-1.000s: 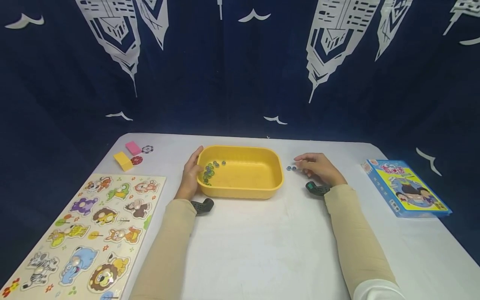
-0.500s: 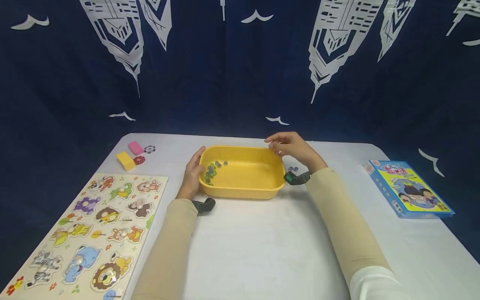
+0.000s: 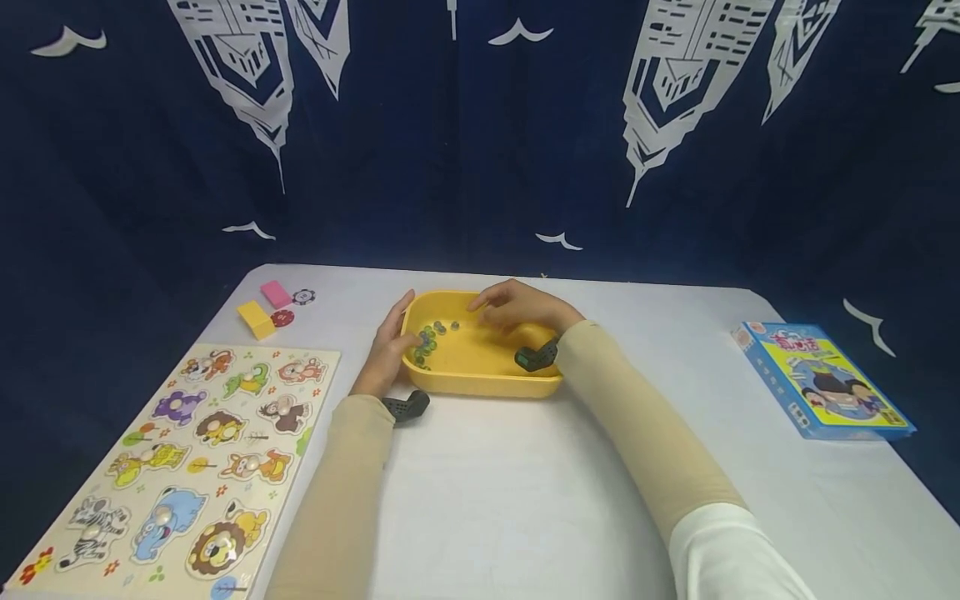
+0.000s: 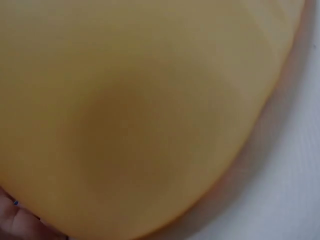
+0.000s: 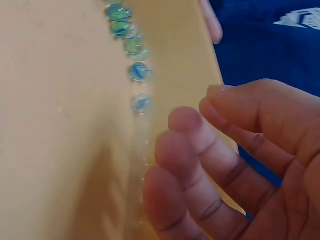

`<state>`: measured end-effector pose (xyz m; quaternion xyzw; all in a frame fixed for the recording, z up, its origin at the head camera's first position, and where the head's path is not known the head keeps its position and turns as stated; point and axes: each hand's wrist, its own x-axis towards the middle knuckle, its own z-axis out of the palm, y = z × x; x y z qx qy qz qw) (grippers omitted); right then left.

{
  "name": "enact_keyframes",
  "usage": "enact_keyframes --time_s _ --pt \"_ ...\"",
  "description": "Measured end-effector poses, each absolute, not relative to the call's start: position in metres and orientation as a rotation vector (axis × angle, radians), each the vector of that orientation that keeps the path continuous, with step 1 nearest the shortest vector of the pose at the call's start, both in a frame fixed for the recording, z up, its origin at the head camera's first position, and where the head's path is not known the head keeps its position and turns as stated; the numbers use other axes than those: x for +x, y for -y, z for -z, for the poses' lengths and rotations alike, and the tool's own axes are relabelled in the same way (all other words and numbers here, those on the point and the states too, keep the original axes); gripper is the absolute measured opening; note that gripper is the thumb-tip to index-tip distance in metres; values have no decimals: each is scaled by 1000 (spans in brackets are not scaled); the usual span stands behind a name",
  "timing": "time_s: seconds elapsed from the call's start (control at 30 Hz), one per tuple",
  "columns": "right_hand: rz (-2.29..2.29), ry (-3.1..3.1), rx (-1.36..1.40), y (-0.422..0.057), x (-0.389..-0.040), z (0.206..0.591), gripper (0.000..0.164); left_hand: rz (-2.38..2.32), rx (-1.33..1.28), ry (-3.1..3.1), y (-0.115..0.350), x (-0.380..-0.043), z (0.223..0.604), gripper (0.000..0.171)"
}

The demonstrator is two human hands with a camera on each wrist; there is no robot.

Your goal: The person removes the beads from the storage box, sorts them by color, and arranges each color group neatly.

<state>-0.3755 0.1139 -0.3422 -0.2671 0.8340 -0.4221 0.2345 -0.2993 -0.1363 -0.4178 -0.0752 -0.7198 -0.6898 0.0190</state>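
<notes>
A yellow plastic tray [image 3: 487, 386] stands on the table with several glass marbles [image 3: 427, 342] gathered at its left end. My left hand [image 3: 384, 354] grips the tray's left side, thumb over the rim. In the left wrist view the tray wall [image 4: 150, 100] fills most of the picture. Over the tray's right half is my right hand [image 3: 522, 307], thumb and index tips together, other fingers bent. The right wrist view shows blue-green marbles [image 5: 140, 72] along the tray wall beyond these fingers [image 5: 182, 155]; I cannot tell whether a marble is pinched between thumb and index.
An animal puzzle board [image 3: 187, 450] lies at the left. Behind it are a yellow block [image 3: 257, 320], a pink block [image 3: 276, 293], a red chip [image 3: 282, 318] and a black-and-white chip [image 3: 303, 297]. A blue-and-yellow game box [image 3: 825, 379] lies at the right, before a dark curtain [image 3: 480, 167].
My right hand has come from the marbles lying right of the tray, up over its right rim and leftward over its inside. The left hand keeps its grip on the tray.
</notes>
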Motion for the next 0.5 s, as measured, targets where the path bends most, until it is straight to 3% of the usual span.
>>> enact_keyframes --time_s 0.37,0.5 --pt "932 -2303 -734 -78 -385 355 43 2210 -217 2220 139 -296 410 85" --pt "861 -2351 -756 -73 -387 360 37 2196 -241 2234 137 -285 395 84"
